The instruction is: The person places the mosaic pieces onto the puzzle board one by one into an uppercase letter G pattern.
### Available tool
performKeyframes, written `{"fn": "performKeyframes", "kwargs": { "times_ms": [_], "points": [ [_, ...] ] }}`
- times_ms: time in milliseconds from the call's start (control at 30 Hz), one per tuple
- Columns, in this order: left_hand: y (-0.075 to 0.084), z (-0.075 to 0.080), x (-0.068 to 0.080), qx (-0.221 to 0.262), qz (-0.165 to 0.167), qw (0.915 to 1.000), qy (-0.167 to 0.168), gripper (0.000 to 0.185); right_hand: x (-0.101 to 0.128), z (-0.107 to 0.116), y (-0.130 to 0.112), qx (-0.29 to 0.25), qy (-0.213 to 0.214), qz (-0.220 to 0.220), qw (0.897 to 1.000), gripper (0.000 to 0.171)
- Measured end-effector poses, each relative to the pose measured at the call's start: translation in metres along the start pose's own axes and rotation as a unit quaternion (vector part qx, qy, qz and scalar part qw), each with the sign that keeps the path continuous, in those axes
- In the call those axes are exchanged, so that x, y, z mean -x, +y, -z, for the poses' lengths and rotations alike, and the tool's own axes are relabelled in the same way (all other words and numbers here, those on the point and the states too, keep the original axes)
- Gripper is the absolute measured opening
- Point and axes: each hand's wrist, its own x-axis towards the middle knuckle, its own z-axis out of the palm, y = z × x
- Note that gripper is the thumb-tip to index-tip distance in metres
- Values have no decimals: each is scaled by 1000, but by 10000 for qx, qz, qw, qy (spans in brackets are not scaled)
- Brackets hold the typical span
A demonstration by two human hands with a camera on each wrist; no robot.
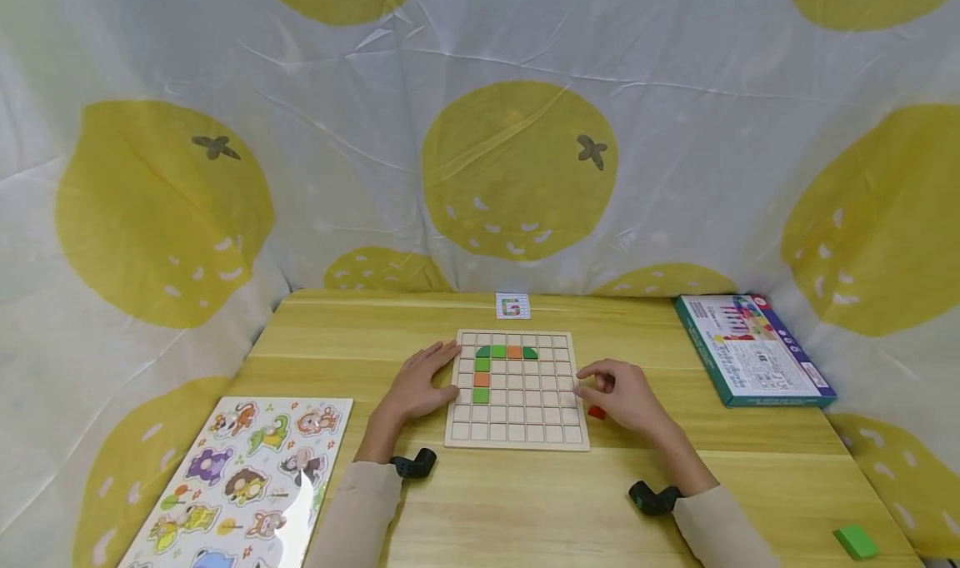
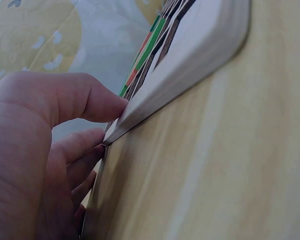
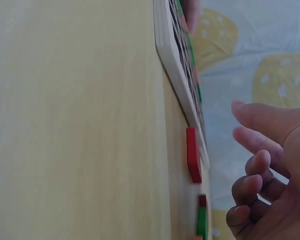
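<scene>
A square wooden grid board (image 1: 525, 432) lies flat on the table. On its upper left, square green and orange pieces (image 1: 482, 380) and two dark green curved pieces (image 1: 530, 353) form a row and a column. My left hand (image 1: 422, 382) rests against the board's left edge, thumb tip on the rim (image 2: 190, 70). Beside the right edge hovers my right hand (image 1: 621, 395), thumb and index apart in the right wrist view with nothing between them. A red block (image 3: 193, 155) lies near that edge, partly hidden by the hand in the head view.
Behind the board lies a small pattern card (image 1: 513, 306). A game box (image 1: 757, 351) sits at the back right, a green block (image 1: 856, 542) at the front right. An animal puzzle board (image 1: 247, 476) lies front left. More small red and green blocks (image 3: 202, 222) show near the red one.
</scene>
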Motion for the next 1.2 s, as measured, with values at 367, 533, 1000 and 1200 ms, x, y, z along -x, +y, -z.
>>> {"fn": "performKeyframes", "kwargs": {
  "times_ms": [367, 533, 1000, 1200],
  "points": [
    [0, 2, 2, -23, -24, 10000, -16, 79, 16, 16, 19, 417, -6, 67, 9991, 26],
    [0, 2, 3, -16, -16, 10000, -12, 79, 19, 20, 28, 618, -259, -256, 9974, 33],
    [2, 2, 2, 6, -81, 10000, -1, 79, 22, 27, 34, 813, -354, -157, 9959, 19],
    [2, 2, 1, 25, -74, 10000, -5, 79, 24, 31, 38, 930, -336, -185, 9949, 23]
  ]
}}
